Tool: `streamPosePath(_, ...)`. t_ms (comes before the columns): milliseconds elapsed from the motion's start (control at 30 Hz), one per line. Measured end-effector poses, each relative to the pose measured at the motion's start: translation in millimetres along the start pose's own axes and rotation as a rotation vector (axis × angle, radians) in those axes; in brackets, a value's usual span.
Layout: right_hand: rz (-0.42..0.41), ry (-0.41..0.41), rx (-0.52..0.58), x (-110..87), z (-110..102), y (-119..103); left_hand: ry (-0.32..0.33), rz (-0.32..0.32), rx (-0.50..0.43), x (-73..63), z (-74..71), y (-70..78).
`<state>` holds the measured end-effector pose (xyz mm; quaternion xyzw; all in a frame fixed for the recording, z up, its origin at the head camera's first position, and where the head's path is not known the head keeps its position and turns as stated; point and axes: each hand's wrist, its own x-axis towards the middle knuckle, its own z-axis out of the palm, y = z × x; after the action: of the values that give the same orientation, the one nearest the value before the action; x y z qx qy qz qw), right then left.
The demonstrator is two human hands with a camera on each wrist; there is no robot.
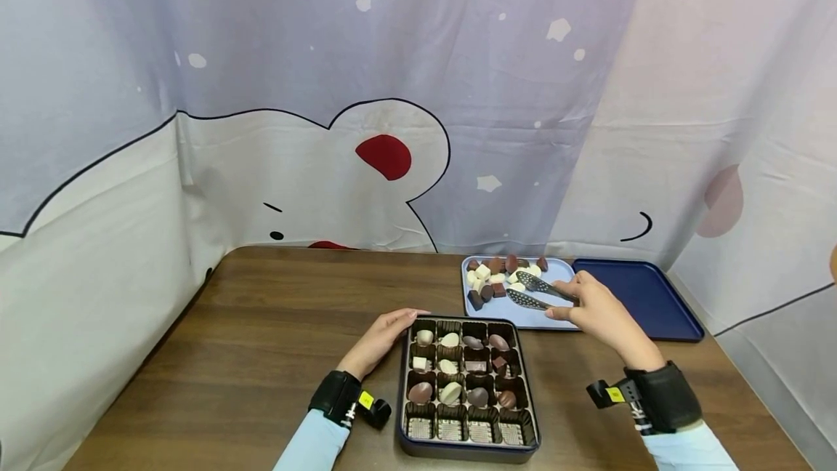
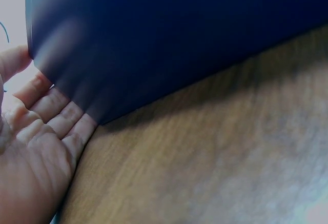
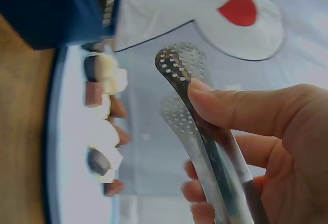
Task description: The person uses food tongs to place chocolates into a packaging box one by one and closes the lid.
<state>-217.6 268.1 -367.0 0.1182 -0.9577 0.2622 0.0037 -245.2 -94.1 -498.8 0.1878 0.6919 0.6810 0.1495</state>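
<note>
My left hand (image 1: 382,340) rests against the far left corner of a dark box of chocolates (image 1: 467,449), fingers mostly extended; in the left wrist view they touch its shiny blue side (image 2: 179,39), tips partly hidden. Chocolates sit in the three farther rows of compartments; the nearest row shows bare ridged bottoms. My right hand (image 1: 598,311) pinches metal tongs (image 1: 536,284) with perforated tips between thumb and fingers. The tongs' arms stand apart over a light blue tray (image 1: 532,318), near loose white and brown chocolates (image 1: 498,289). Nothing shows between the tips (image 3: 179,62) in the right wrist view.
Right of the light blue tray lies a dark blue tray (image 1: 637,300). Both trays are at the back of the wooden table (image 1: 294,311), close to a printed curtain (image 1: 294,180). Wood surface extends to the left of the box.
</note>
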Motion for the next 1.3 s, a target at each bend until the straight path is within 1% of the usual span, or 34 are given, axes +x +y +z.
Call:
streamPosePath(133,0.035,0.0,-0.053,12.6,17.0,5.8,0.001,-0.019,-0.017,-0.1,0.4,-0.6)
streamPosePath(300,0.087,0.017,-0.134,26.1,40.0,11.3,0.005,-0.016,-0.025,0.1,0.3,-0.7)
streamPosePath(367,0.111,0.027,-0.149,30.1,49.1,13.2,0.007,-0.015,-0.026,0.2,0.3,-0.7)
streamPosePath(467,0.126,0.055,-0.172,36.4,61.0,15.5,0.006,-0.015,-0.028,0.3,0.4,-0.6)
streamPosePath(633,0.146,0.092,-0.184,44.8,73.5,15.8,0.008,-0.019,-0.026,0.1,0.2,-0.2)
streamPosePath(767,0.16,0.11,-0.181,47.0,77.3,15.7,0.006,-0.014,-0.024,0.4,0.5,-0.5)
streamPosePath(967,0.155,0.116,-0.175,43.1,77.1,18.7,0.005,-0.011,-0.015,-0.3,0.6,-0.4)
streamPosePath(1167,0.122,0.152,-0.158,36.3,68.8,17.1,0.003,-0.01,-0.019,1.1,-0.4,-1.8)
streamPosePath(1300,0.085,0.179,-0.15,31.2,60.2,10.5,0.003,-0.016,-0.014,1.5,-0.9,-1.7)
